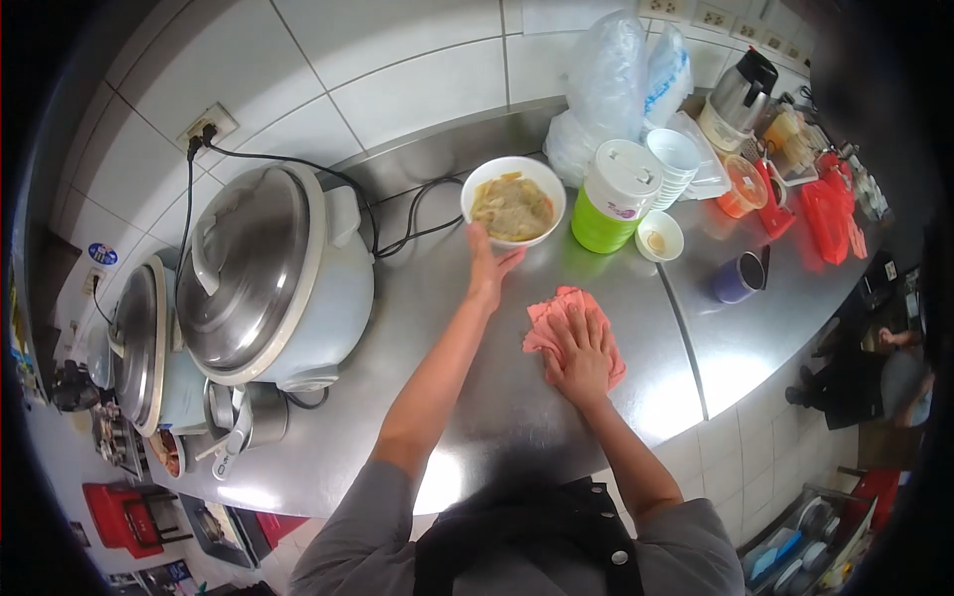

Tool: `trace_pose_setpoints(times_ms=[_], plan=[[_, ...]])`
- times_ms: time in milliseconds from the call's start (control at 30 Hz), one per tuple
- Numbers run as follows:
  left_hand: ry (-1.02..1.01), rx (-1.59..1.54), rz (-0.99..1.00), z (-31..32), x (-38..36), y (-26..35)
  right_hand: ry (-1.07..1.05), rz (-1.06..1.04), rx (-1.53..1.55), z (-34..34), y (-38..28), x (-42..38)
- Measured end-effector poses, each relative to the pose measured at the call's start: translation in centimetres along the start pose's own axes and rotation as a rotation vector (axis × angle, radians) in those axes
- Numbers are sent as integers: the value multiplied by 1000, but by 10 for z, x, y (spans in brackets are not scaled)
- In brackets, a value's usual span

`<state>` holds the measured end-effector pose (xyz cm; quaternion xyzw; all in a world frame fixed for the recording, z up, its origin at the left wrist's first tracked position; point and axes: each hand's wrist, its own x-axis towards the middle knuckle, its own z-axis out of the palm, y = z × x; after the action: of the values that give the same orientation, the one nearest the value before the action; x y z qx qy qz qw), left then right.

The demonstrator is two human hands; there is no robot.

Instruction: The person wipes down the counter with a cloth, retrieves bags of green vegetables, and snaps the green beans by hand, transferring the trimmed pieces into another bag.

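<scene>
My left hand point(488, 270) grips the near rim and side of a white bowl point(514, 202) of food, close to the back of the steel counter point(467, 372). To its right, my right hand point(580, 355) lies with fingers spread on a crumpled pink cloth point(608, 350), pressed flat on the counter. Behind the cloth stands a green container with a white lid point(618, 196), and a small white bowl point(659, 236) sits beside it.
Two large rice cookers point(268, 273) stand at the left, their black cables running along the wall. Stacked white bowls point(673, 164), plastic bags point(608, 79), a purple cup point(738, 278) and a steel jug point(741, 94) are at the right. Another person point(879, 382) is at the far right.
</scene>
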<state>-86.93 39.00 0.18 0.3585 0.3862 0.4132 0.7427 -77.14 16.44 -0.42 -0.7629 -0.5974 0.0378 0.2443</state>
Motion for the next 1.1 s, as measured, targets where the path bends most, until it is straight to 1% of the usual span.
trace_pose_setpoints(times_ms=[67,133,167,200,267,300,333,367,400,433,500,567,600,667,700,733,767,800,867,900,933,1000,1067,1100], plan=[[-9,1,-54,6,3,-4,-8,-21,-7,4,-1,10],[25,256,90,22,-21,12,-8,0,-89,14,-3,19],[18,269,125,23,-41,16,-17,-8,-79,21,-8,27],[27,373,225,10,-55,3,-20,-6,-63,31,-15,38],[49,417,380,-3,-111,-3,-32,-10,-34,56,-29,61],[65,353,440,2,-154,10,-31,-119,36,72,-36,76],[117,297,368,-5,-189,8,-25,-228,106,87,-44,94],[164,342,348,-17,-218,1,-29,-239,116,100,-54,112],[210,387,325,-28,-248,-6,-30,-351,117,112,-66,132],[250,537,349,-41,-273,-13,-31,-462,119,125,-78,151],[303,770,323,-67,-316,-29,-65,-568,138,155,-100,192],[346,807,295,-81,-350,-34,-164,-505,30,175,-126,226],[374,836,274,-85,-363,-34,-170,-511,38,187,-134,240],[425,870,281,-93,-379,-29,-90,-416,-140,207,-152,252],[447,924,327,-99,-387,-26,-91,-427,-134,205,-157,244],[468,974,375,-102,-393,-25,-164,-454,-80,196,-155,234],[545,916,384,-104,-399,-25,-236,-482,-27,187,-156,224],[549,909,390,-110,-405,-28,-233,-489,-32,175,-158,206],[621,862,370,-121,-420,-34,-322,-612,162,153,-157,151],[638,813,356,-120,-427,-33,-304,-671,178,155,-157,122],[632,806,368,-121,-436,-35,-284,-731,194,160,-157,94],[523,898,412,-127,-457,-39,-282,-836,185,141,-168,35],[479,882,452,-131,-479,-42,-343,-891,202,129,-181,-30],[448,862,478,-132,-491,-44,-360,-880,213,123,-189,-66]])
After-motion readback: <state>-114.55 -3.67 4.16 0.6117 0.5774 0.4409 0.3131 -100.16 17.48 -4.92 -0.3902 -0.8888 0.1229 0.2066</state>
